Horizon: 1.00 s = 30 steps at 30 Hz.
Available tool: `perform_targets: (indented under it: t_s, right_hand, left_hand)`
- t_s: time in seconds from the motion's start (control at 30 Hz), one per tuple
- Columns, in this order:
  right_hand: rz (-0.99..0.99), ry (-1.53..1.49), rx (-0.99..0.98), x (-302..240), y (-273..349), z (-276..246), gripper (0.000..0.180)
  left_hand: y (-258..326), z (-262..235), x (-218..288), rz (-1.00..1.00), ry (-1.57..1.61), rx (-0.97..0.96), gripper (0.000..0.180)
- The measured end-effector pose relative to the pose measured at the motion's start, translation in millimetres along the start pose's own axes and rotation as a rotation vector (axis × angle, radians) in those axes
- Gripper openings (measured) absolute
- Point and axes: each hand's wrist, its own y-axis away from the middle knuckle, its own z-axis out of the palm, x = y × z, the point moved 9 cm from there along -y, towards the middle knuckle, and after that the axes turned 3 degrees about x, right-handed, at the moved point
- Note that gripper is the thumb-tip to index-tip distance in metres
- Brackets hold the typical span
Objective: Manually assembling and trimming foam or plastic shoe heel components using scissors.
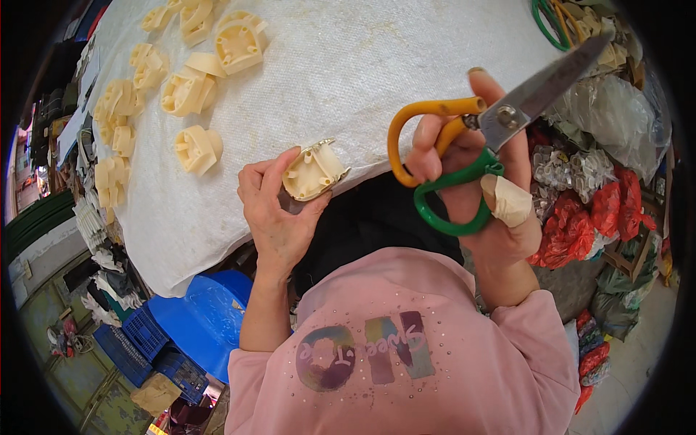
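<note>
A small cream plastic part (313, 177) with a hollow, ribbed inside and a shiny metallic-looking edge is in my left hand (278, 221). Thumb and fingers grip it from its sides, over the near edge of the white-covered table (319, 80). My right hand (507, 230) is raised to the right, palm up, holding a pair of scissors (506, 117) with one orange and one green handle. Its fingers pass through and around the handles. The blades lie together and point to the upper right, apart from the plastic part. A beige wrap (507, 201) covers one digit of this hand.
Several similar cream plastic parts (190, 91) lie loose on the table's left side. A blue tub (203, 312) and blue crates (148, 330) stand below at left. Red plastic bags (576, 228) and clear bags (616, 116) are piled at right. Green and orange loops (554, 25) lie top right.
</note>
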Motion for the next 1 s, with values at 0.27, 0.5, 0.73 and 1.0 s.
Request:
perform_targets:
  t_s: [0.27,0.5,0.73,1.0]
  right_hand:
    - [-0.059,-0.186,0.027,26.0,-4.8,3.5,0.065]
    - [-0.091,-0.116,0.009,51.2,-18.0,9.2,0.049]
    - [-0.198,-0.260,-0.115,24.1,-17.2,9.7,0.049]
    - [-0.123,-0.179,-0.129,37.5,-40.4,13.2,0.048]
  left_hand:
    - [-0.6,2.0,-0.3,0.002,-0.003,-0.003,0.057]
    - [-4.4,2.4,2.2,-0.009,0.035,0.006,0.058]
    - [-4.4,-1.9,3.5,0.021,0.032,0.044,0.061]
    - [-4.6,0.9,-1.9,0.006,-0.005,-0.026,0.059]
